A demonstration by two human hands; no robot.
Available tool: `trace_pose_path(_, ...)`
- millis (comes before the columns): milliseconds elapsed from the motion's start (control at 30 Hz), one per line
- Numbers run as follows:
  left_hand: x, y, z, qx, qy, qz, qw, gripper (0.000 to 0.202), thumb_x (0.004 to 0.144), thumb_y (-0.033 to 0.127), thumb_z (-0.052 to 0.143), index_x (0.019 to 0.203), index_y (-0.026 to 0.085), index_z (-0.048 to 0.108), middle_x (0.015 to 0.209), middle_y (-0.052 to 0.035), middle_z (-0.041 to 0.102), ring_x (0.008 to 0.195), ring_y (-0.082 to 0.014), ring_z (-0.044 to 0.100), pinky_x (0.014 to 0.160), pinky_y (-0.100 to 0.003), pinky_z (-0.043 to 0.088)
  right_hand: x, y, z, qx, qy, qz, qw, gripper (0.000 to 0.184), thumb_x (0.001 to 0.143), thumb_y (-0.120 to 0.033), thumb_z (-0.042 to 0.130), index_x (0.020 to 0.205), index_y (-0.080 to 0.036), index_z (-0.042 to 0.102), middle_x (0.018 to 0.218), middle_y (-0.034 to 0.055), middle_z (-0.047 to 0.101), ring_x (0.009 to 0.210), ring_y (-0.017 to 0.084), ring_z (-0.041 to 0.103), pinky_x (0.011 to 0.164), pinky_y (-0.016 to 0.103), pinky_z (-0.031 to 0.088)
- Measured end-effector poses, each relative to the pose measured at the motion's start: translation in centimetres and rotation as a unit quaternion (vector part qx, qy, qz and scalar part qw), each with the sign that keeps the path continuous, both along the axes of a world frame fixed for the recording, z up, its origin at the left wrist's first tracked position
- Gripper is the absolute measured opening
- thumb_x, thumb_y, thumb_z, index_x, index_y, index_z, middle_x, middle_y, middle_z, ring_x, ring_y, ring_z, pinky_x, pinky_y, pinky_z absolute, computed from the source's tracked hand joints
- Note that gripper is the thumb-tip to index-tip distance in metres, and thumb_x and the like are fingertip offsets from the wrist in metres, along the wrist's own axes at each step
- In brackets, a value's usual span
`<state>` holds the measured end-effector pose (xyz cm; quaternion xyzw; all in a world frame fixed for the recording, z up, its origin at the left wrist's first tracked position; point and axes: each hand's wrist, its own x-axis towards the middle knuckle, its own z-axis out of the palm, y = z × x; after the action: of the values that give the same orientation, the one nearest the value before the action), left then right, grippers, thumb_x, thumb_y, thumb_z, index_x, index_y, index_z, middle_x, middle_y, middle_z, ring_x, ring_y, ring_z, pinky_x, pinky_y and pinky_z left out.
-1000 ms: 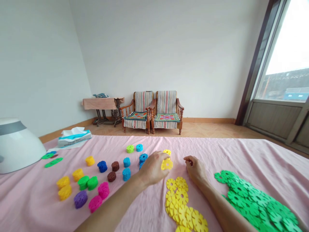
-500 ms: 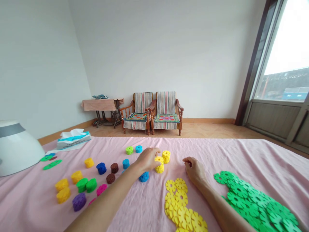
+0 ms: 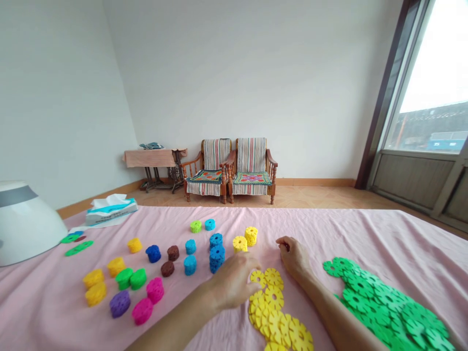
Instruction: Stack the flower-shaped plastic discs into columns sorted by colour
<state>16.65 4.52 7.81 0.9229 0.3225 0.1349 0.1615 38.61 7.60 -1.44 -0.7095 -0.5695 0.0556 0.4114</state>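
Note:
My left hand (image 3: 236, 280) hovers at the left edge of a spread of yellow flower-shaped discs (image 3: 274, 297), thumb and fingers apart, with nothing visible between them. Just beyond it stand two stacks of yellow discs (image 3: 251, 236), the nearer one (image 3: 240, 243) partly hidden by the hand. Two blue stacks (image 3: 217, 258) are left of these. My right hand (image 3: 294, 256) rests on the cloth to the right of the yellow discs, fingers curled in and nothing showing in them. A heap of green discs (image 3: 387, 297) spreads beyond the right forearm.
Small stacks in several colours, including pink (image 3: 142, 311), purple (image 3: 120, 303) and brown (image 3: 173, 252), cover the left of the pink cloth (image 3: 314, 222). A tissue box (image 3: 111, 213) and a white rounded object (image 3: 27, 224) stand at far left. Two wooden chairs (image 3: 252, 178) are behind.
My left hand has drawn back toward me from the nearer yellow stack to the loose yellow discs, leaving both stacks standing. The blue and pink stacks are uncovered. My right hand has stayed put.

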Motion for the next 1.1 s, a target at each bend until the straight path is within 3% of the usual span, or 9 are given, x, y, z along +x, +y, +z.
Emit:
trace_pose_path(100,0.1,-1.1,-1.4,-0.011,0.001,0.012,1.000,0.035,0.070,0.026,0.065,0.103,0.018,0.062,0.103,-0.0076,0.061,0.098,-0.0230,0.054,0.088,-0.031,0.041,0.0,0.0,-0.2,-0.002,-0.007,0.000,1.000,0.028,0.075,-0.014,0.041,0.086,-0.017,0.067,0.086,0.0061,0.069,0.080,0.017,0.063,0.071,0.026,0.044)
trace_pose_path(233,0.2,-1.1,-2.2,-0.017,-0.014,0.025,0.999,0.030,0.074,0.020,0.057,0.103,0.020,0.062,0.104,-0.0057,0.060,0.100,-0.0218,0.052,0.090,-0.030,0.039,0.0,0.1,-0.4,-0.008,-0.014,0.000,1.000,0.028,0.076,-0.013,0.040,0.087,-0.017,0.066,0.087,0.0058,0.068,0.081,0.017,0.062,0.072,0.026,0.043)
trace_pose_path(467,0.0,-0.7,-2.8,-0.023,-0.032,0.046,0.998,0.025,0.066,0.015,0.057,0.089,0.021,0.064,0.085,-0.0015,0.056,0.086,-0.0187,0.053,0.076,-0.026,0.041,-0.2,-0.4,0.3,-0.019,-0.027,0.015,0.999,0.028,0.076,-0.011,0.040,0.086,-0.018,0.065,0.087,0.0054,0.067,0.081,0.017,0.062,0.073,0.026,0.043)
trace_pose_path(633,-0.2,-0.8,-3.1,-0.031,-0.030,0.033,0.999,0.010,0.065,0.015,0.057,0.073,0.020,0.060,0.077,0.0006,0.052,0.077,-0.0161,0.053,0.062,-0.023,0.037,-0.4,-0.7,0.6,-0.012,-0.027,0.022,0.999,0.027,0.076,-0.013,0.041,0.084,-0.018,0.065,0.085,0.0059,0.067,0.081,0.017,0.062,0.072,0.027,0.043)
trace_pose_path(800,-0.1,-0.5,-3.6,-0.058,-0.040,0.060,0.996,0.029,0.061,0.023,0.065,0.089,0.022,0.059,0.086,-0.0004,0.054,0.081,-0.0175,0.052,0.070,-0.025,0.039,-0.3,-0.6,0.5,-0.017,-0.032,0.021,0.999,0.029,0.076,-0.012,0.039,0.085,-0.018,0.066,0.087,0.0061,0.067,0.081,0.017,0.062,0.073,0.027,0.043)
trace_pose_path(1100,0.9,-0.6,-4.6,-0.065,-0.021,0.112,0.991,0.033,0.050,0.030,0.068,0.076,0.020,0.051,0.087,-0.0018,0.054,0.080,-0.0198,0.052,0.066,-0.027,0.042,-0.1,-0.1,-0.1,-0.019,-0.017,0.019,0.999,0.027,0.075,-0.014,0.041,0.084,-0.018,0.066,0.087,0.0054,0.067,0.081,0.017,0.062,0.072,0.027,0.043)
